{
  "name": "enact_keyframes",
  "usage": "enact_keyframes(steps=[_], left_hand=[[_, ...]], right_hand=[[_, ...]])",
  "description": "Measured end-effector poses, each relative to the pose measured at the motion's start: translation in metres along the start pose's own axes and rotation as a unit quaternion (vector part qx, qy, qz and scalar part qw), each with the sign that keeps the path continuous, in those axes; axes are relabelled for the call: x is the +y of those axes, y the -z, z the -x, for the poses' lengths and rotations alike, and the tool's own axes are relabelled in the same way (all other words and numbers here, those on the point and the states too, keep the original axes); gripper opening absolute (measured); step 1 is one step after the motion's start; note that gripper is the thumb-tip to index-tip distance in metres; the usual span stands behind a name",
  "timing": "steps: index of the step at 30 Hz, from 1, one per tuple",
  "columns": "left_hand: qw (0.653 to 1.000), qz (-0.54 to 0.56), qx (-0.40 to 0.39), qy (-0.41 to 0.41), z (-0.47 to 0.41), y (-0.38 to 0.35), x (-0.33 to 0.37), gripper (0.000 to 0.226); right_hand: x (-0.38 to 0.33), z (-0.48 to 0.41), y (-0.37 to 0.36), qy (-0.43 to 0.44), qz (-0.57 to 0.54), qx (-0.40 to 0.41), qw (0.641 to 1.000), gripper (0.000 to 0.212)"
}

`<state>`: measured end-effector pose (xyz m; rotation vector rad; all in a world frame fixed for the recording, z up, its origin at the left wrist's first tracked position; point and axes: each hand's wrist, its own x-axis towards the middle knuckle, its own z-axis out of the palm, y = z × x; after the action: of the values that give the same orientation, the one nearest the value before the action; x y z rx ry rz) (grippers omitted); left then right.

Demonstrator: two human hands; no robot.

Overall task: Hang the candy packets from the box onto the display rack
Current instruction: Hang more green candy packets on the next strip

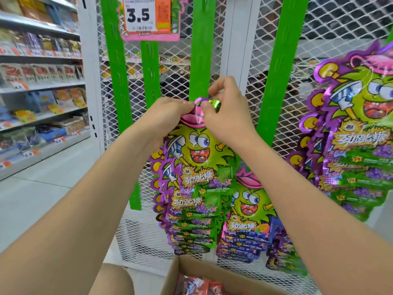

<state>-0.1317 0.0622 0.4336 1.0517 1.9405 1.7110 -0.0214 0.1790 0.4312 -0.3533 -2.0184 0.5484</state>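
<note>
The left hand (170,112) and right hand (226,112) both pinch the pink top of the candy packets (197,165) at the middle green strip (201,50); a cardboard box (192,270) lies below it.

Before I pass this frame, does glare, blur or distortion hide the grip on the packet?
Head view: even light; wide-angle bends the green strips and shelves; shelves soft; foil glare flecks the packet top where left hand and right hand pinch it, yet the grip reads clearly.
</note>
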Motion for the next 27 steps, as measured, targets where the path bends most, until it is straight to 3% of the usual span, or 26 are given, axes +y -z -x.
enact_keyframes(steps=[5, 8, 9, 12, 16, 19, 23, 27], left_hand=[[0.996, -0.075, 0.023, -0.050, 0.004, -0.004, 0.001, 0.025], [0.996, -0.063, 0.024, -0.064, 0.004, -0.004, -0.004, 0.016], [0.996, -0.053, 0.026, -0.061, 0.001, -0.002, -0.007, 0.023], [0.998, -0.033, 0.045, -0.024, 0.000, 0.000, 0.000, 0.018], [0.999, 0.031, 0.017, 0.025, -0.005, 0.009, 0.005, 0.047], [0.996, 0.069, -0.020, 0.050, -0.006, 0.017, 0.006, 0.044], [0.994, 0.032, -0.081, 0.059, -0.003, 0.021, 0.010, 0.055], [0.995, 0.010, -0.085, 0.059, -0.002, 0.023, 0.010, 0.072]], right_hand=[[0.009, 0.025, -0.009, 0.026, 0.018, -0.058, 0.998, 0.038], [0.014, 0.036, -0.007, 0.040, -0.010, -0.038, 0.998, 0.037], [0.014, 0.038, -0.006, 0.049, -0.016, -0.029, 0.998, 0.036], [0.010, 0.038, -0.001, 0.084, -0.012, -0.006, 0.996, 0.035], [0.000, 0.027, 0.006, 0.109, -0.002, 0.034, 0.993, 0.034], [-0.008, 0.015, 0.008, 0.124, 0.001, 0.058, 0.991, 0.028], [-0.020, 0.004, 0.005, 0.130, 0.018, 0.052, 0.990, 0.028], [-0.024, -0.003, 0.004, 0.096, 0.011, 0.063, 0.993, 0.029]])
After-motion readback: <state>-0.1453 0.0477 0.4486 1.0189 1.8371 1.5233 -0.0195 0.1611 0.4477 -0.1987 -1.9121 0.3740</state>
